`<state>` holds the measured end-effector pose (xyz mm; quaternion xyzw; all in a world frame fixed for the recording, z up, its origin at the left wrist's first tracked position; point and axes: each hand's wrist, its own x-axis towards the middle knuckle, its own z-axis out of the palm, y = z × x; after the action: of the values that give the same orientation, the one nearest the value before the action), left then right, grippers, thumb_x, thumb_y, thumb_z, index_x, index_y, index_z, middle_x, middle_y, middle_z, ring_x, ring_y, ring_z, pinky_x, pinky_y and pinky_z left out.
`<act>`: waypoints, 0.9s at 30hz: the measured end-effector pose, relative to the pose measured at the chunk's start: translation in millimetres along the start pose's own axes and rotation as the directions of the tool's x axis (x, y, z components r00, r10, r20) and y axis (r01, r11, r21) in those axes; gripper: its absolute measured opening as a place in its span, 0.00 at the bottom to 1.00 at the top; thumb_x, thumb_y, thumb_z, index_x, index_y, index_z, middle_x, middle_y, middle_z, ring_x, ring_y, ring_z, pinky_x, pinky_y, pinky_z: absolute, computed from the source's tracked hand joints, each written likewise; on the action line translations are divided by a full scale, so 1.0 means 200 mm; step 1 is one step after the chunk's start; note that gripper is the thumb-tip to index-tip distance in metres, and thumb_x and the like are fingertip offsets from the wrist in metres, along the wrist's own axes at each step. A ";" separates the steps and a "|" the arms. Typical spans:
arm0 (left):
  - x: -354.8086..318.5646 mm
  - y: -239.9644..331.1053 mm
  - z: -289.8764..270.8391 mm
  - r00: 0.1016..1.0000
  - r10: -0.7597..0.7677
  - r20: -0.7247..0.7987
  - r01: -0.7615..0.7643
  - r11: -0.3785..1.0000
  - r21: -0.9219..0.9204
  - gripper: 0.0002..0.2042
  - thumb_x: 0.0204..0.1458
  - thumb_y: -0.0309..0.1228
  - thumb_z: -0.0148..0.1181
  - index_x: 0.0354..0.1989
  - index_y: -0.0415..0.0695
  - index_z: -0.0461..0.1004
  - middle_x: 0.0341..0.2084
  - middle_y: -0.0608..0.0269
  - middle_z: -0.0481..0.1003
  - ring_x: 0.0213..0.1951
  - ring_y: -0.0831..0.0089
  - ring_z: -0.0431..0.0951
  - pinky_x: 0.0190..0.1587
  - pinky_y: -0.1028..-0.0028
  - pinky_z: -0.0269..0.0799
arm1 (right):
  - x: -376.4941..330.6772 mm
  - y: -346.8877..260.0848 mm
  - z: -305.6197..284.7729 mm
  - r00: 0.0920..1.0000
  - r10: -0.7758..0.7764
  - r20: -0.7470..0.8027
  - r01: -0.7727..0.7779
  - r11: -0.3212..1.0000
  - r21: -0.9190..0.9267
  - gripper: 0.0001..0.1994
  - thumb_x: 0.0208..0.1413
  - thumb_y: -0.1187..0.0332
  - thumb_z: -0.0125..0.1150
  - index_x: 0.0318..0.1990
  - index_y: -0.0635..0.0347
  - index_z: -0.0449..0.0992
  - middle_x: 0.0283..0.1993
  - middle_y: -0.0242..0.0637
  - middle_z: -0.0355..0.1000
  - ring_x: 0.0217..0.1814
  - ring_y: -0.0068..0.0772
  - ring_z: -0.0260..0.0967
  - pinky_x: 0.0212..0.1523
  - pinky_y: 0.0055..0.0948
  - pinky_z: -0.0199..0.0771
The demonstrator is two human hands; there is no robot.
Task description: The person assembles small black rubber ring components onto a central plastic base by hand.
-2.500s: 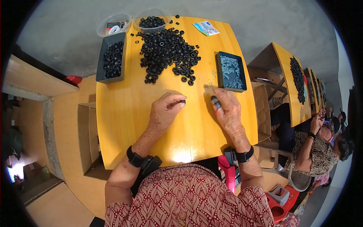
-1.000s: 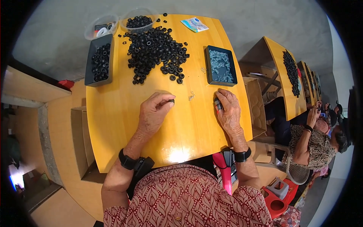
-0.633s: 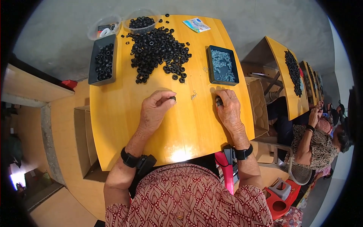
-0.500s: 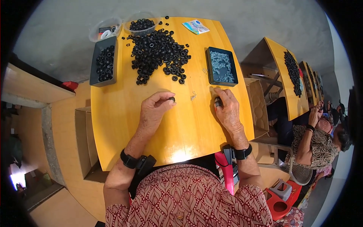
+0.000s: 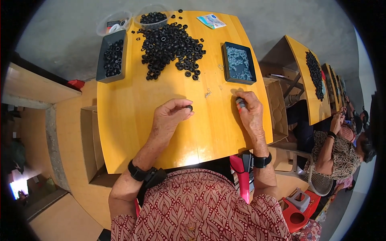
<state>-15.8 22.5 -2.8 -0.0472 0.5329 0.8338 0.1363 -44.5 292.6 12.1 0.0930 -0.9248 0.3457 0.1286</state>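
My left hand point(image 5: 171, 116) is over the middle of the yellow table, thumb and forefinger pinched on a small round black part point(image 5: 189, 108). To its right, my right hand point(image 5: 253, 112) is wrapped round a short dark tool with an orange-red band point(image 5: 241, 103); the fingers hide the rest of it. Beyond my left hand spreads a large pile of black ring-shaped parts point(image 5: 169, 48). A dark tray point(image 5: 240, 81) of small silvery pieces point(image 5: 238, 60) lies just beyond my right hand. Between the hands, a few tiny pale pieces point(image 5: 208, 93) are scattered on the tabletop.
A grey bin point(image 5: 109, 78) with more black parts stands at the table's left edge. Behind it are two clear tubs, one holding black parts point(image 5: 152, 17). A plastic packet point(image 5: 211, 21) lies at the far edge. At right, another person point(image 5: 333, 148) sits by further tables.
My right hand has shifted slightly right and turned, showing more of the banded tool. My left hand has moved a little right, still pinching the black part. The view has tilted slightly.
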 end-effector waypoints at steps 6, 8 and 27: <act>-0.01 -0.02 0.00 0.999 -0.035 -0.028 0.034 0.999 -0.024 0.10 0.56 0.21 0.61 0.46 0.36 0.77 0.43 0.63 0.76 0.45 0.75 0.78 0.51 0.76 0.77 | 0.04 -0.04 0.03 0.998 -0.069 -0.011 0.069 0.997 0.017 0.17 0.48 0.86 0.57 0.46 0.63 0.78 0.41 0.48 0.75 0.44 0.48 0.75 0.47 0.34 0.76; -0.01 -0.02 0.00 0.999 -0.024 -0.043 0.024 1.000 -0.018 0.09 0.56 0.21 0.61 0.46 0.36 0.77 0.43 0.63 0.76 0.44 0.75 0.78 0.52 0.76 0.77 | 0.09 -0.14 0.07 0.992 -0.124 -0.009 0.124 0.992 0.007 0.18 0.47 0.85 0.59 0.47 0.62 0.78 0.41 0.47 0.74 0.43 0.49 0.74 0.47 0.36 0.75; 0.01 -0.07 -0.03 0.998 0.069 0.002 -0.069 0.994 -0.085 0.11 0.55 0.21 0.62 0.47 0.37 0.76 0.42 0.62 0.77 0.42 0.72 0.80 0.48 0.76 0.77 | 0.13 -0.15 0.18 0.979 -0.170 0.112 0.164 0.985 0.061 0.07 0.49 0.78 0.65 0.36 0.65 0.78 0.36 0.47 0.75 0.38 0.48 0.75 0.40 0.36 0.77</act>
<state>-13.9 21.9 -18.0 -0.0325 0.4978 0.8601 0.1065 -68.4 243.3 12.0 0.1937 -0.9104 0.3514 0.1007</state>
